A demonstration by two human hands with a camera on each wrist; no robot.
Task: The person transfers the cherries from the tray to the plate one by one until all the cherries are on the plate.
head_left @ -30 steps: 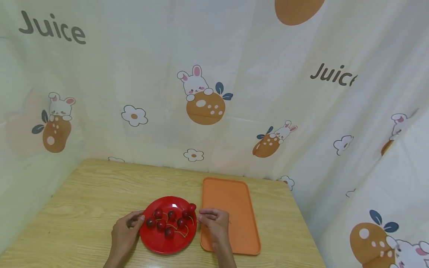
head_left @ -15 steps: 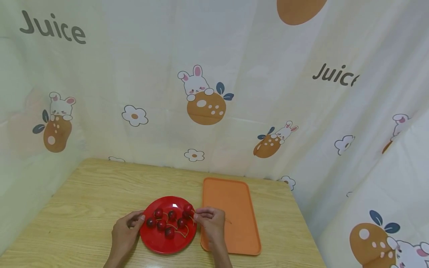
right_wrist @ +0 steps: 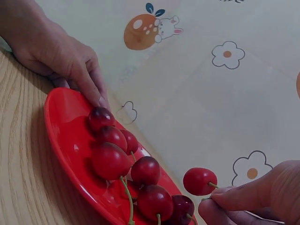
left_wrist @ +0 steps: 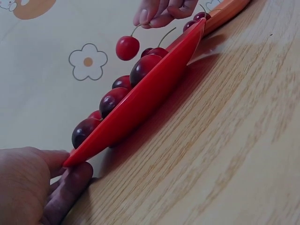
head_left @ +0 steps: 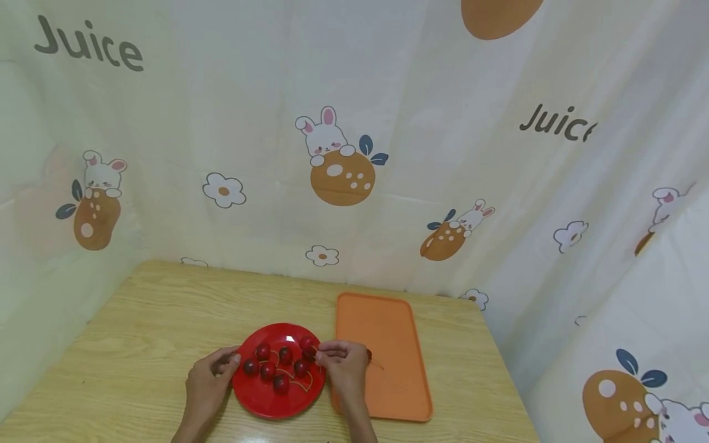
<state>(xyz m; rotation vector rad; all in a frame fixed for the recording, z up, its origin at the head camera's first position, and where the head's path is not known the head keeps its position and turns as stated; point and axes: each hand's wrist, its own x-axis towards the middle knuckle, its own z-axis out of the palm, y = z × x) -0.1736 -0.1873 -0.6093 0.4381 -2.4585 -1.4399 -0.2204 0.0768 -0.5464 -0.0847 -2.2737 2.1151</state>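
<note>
My left hand point(head_left: 206, 384) grips the left rim of a round red plate point(head_left: 259, 400), thumb above and fingers below in the left wrist view. Several dark red cherries point(head_left: 281, 384) with thin stems lie on the plate. At the plate's right edge, my right hand point(head_left: 346, 370) pinches the stem of one brighter red cherry point(right_wrist: 199, 181) between thumb and finger. This cherry hangs in the air over the others, as the left wrist view shows.
To the right of the plate lies an orange tray point(head_left: 382, 323), partly covered by my right hand. Dark cherries point(left_wrist: 201, 17) are on it, mostly hidden in the head view. A wooden table point(head_left: 183, 307) carries everything, with a printed curtain point(head_left: 249, 123) behind.
My right hand has shifted left, carrying the pinched cherry further over the plate. A cherry on the tray has come into sight behind that hand. The left hand keeps its hold.
</note>
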